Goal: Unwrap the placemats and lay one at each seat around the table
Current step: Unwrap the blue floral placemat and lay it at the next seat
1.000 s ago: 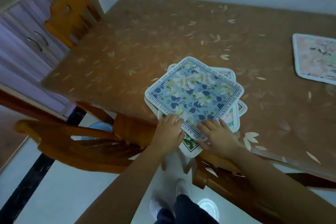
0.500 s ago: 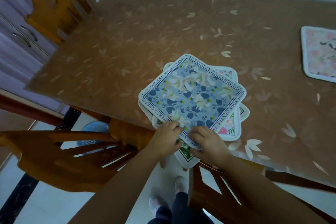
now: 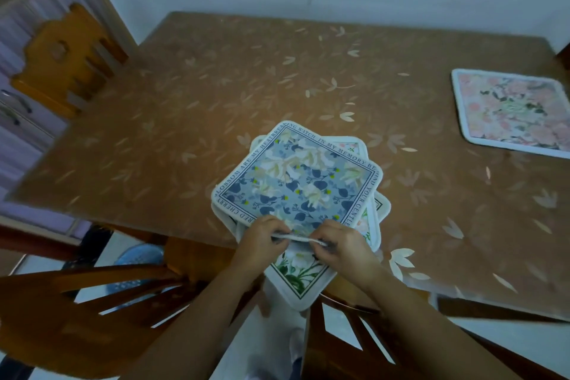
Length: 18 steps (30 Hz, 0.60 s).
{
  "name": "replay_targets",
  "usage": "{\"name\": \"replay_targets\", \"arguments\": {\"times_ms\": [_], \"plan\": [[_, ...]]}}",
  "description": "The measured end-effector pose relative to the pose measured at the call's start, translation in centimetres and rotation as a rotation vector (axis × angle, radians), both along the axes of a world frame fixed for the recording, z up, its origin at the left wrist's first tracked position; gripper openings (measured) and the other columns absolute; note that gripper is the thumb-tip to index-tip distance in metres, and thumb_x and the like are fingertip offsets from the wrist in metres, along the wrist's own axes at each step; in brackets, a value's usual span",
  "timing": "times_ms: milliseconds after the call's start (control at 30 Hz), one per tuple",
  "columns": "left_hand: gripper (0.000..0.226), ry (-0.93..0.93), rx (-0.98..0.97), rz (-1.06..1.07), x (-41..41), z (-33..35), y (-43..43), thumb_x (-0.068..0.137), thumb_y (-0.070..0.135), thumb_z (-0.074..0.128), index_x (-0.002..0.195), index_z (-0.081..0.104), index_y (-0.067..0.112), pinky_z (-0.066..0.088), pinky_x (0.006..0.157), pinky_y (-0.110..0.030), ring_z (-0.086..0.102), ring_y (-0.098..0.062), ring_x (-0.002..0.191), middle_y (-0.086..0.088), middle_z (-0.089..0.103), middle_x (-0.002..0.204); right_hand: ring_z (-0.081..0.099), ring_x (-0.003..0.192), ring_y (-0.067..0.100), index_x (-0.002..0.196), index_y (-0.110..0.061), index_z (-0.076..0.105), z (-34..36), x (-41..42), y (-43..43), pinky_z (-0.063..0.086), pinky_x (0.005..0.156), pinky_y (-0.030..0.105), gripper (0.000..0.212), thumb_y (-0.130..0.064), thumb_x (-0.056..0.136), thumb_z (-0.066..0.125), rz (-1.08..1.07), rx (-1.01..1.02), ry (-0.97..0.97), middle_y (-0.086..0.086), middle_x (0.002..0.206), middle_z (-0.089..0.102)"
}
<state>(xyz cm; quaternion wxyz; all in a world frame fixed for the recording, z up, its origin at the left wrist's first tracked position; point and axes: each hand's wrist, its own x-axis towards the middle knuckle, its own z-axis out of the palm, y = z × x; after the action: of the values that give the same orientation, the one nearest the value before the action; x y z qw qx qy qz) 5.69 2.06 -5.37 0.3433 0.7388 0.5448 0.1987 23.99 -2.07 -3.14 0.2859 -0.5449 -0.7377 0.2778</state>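
Since the earlier frame, left hand (image 3: 262,241) and right hand (image 3: 342,245) pinch the blue mat's (image 3: 297,182) near edge; peel upward, leaving the stack (image 3: 300,274) on the bench (image 3: 216,95).

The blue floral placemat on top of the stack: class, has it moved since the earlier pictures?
Yes. Both hands have lifted the near edge of the blue floral placemat off the green-flowered placemat beneath, which stays put; the far edge still rests.

**What the view hides**

The blue placemat (image 3: 297,182) covers most of the mats under it, so their number cannot be told. Both hands hide its near corner and part of the border text. The pink placemat (image 3: 513,111) is cut by the right edge. The chair (image 3: 66,58) on the left is blurred.
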Motion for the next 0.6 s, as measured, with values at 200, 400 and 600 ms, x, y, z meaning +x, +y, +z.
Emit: {"name": "replay_targets", "arguments": {"times_ms": [200, 400, 600], "plan": [[0.009, -0.031, 0.119, 0.035, 0.9, 3.2, 1.0, 0.074, 0.006, 0.071, 0.069, 0.065, 0.011, 0.039, 0.058, -0.019, 0.052, -0.013, 0.066, 0.013, 0.047, 0.068, 0.055, 0.067, 0.024, 0.077, -0.005, 0.063, 3.2, 0.4, 1.6, 0.048, 0.060, 0.039, 0.003, -0.005, 0.080, 0.063, -0.045, 0.036, 0.008, 0.013, 0.075, 0.061], [0.011, -0.094, 0.334, -0.023, 1.2, 6.7, 1.0, 0.074, 0.005, 0.073, 0.070, 0.063, 0.007, 0.040, 0.056, -0.019, 0.052, -0.015, 0.062, 0.003, 0.050, 0.071, 0.054, 0.067, 0.017, 0.077, -0.009, 0.066, 6.2, 0.2, 2.3, 0.046, 0.058, 0.029, 0.007, -0.003, 0.079, 0.065, -0.028, 0.153, 0.023, 0.007, 0.072, 0.062], [0.009, -0.158, 0.392, 0.019, -1.1, 9.8, 0.1, 0.074, 0.004, 0.073, 0.074, 0.065, 0.007, 0.040, 0.059, -0.011, 0.053, -0.010, 0.066, -0.005, 0.058, 0.076, 0.060, 0.073, 0.014, 0.084, -0.016, 0.068, 8.1, -1.7, 2.2, 0.053, 0.064, 0.031, 0.012, -0.005, 0.080, 0.066, -0.025, 0.191, 0.152, 0.003, 0.077, 0.065]]}}
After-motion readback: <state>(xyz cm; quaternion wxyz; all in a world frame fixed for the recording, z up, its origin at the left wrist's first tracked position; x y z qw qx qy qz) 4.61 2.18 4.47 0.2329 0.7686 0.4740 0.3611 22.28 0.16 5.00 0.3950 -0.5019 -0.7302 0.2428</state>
